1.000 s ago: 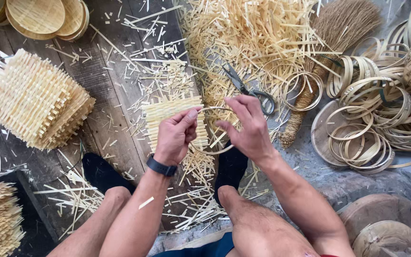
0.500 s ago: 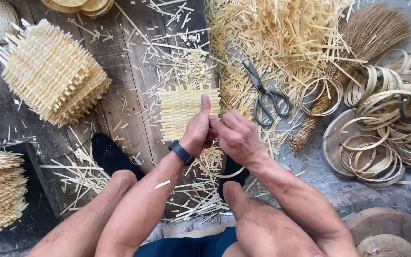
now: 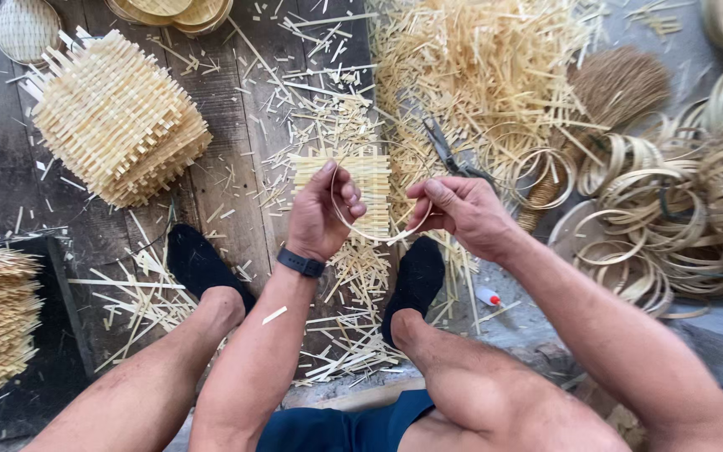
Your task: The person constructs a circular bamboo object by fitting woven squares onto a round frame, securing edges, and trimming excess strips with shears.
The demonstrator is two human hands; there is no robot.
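Hands parted since 0.5 s ago. Head view: left hand [image 3: 321, 211] and right hand [image 3: 462, 213], fingers pinched on 1 thin pale bamboo strip loop [image 3: 370, 230], above small square woven bamboo mat [image 3: 361, 180]. Grey metal scissors [image 3: 449, 151] just beyond; small white red-capped bottle [image 3: 487, 295] by the right foot.

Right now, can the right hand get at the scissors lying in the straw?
Probably yes: the scissors lie uncovered just beyond the right hand, though that hand and the left hand hold a thin hoop.
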